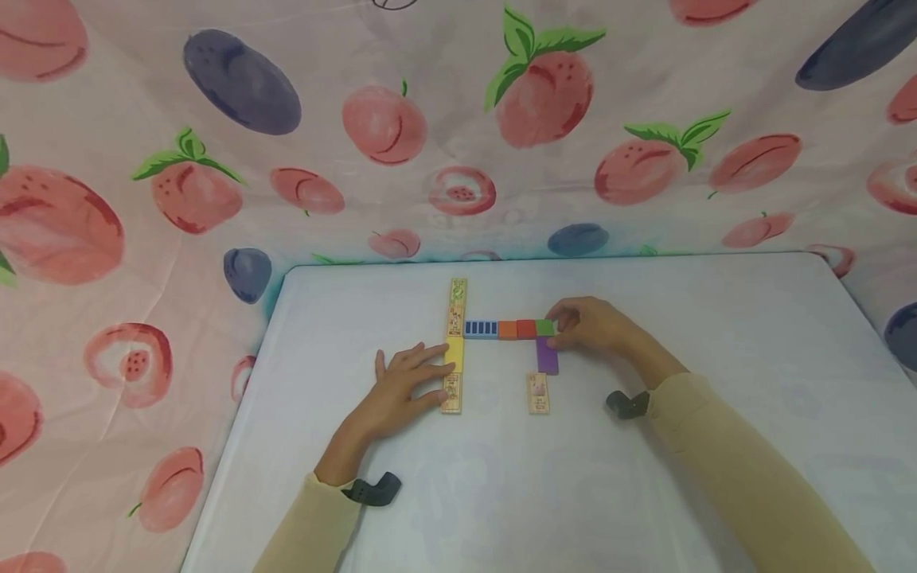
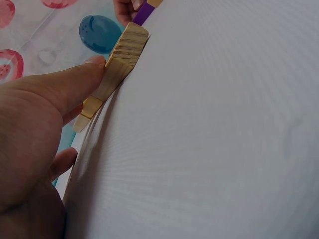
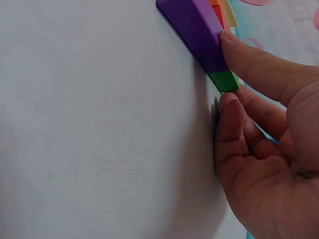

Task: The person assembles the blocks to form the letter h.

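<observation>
A column of flat wooden blocks stands left of centre: printed wooden blocks [image 1: 455, 314] at the far end, a yellow block [image 1: 454, 355] and a printed block [image 1: 451, 399] nearest the front. My left hand [image 1: 401, 391] spreads its fingers along the column's left side, thumb against the front printed block. Rightward from the column runs a row: a blue striped block [image 1: 481, 329], orange block [image 1: 507, 329], red block [image 1: 526, 329] and green block [image 1: 544, 327]. My right hand [image 1: 593, 325] pinches around the green block, thumb beside the purple block [image 1: 548, 358] in front of it.
Another printed block [image 1: 539, 395] lies just in front of the purple one, set slightly left. The white table [image 1: 458, 493] ends at the back against a fruit-patterned cloth [image 1: 458, 119]. Dark wrist-camera mounts [image 1: 374, 489] stick out from both sleeves.
</observation>
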Demonstrator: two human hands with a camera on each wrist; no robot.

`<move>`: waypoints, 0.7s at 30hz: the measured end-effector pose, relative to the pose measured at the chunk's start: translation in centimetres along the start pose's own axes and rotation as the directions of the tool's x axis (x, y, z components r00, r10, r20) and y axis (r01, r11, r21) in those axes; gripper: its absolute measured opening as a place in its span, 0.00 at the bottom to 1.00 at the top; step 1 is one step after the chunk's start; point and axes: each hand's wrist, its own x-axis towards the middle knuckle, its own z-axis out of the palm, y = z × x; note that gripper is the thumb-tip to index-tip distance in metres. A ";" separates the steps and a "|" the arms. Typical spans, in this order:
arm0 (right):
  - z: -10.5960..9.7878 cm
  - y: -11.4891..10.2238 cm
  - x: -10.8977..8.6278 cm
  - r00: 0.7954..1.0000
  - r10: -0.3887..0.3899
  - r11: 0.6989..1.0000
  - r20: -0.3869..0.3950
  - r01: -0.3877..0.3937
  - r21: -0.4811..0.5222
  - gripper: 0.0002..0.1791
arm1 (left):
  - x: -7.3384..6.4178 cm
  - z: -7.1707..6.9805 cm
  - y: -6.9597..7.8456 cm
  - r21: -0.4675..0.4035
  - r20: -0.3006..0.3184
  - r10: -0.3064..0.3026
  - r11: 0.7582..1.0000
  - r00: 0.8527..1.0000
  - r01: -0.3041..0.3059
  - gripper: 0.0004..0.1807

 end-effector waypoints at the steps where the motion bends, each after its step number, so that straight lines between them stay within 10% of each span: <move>1: 0.0 0.1 0.0 1.000 -0.006 1.000 0.003 0.006 0.000 0.26 | 0.0 0.0 0.0 0.000 -0.001 0.002 1.000 1.000 -0.002 0.26; 21: 0.2 0.3 0.0 1.000 -0.027 1.000 -0.001 0.027 0.015 0.25 | 0.0 0.0 0.1 0.001 0.005 -0.007 1.000 1.000 0.007 0.25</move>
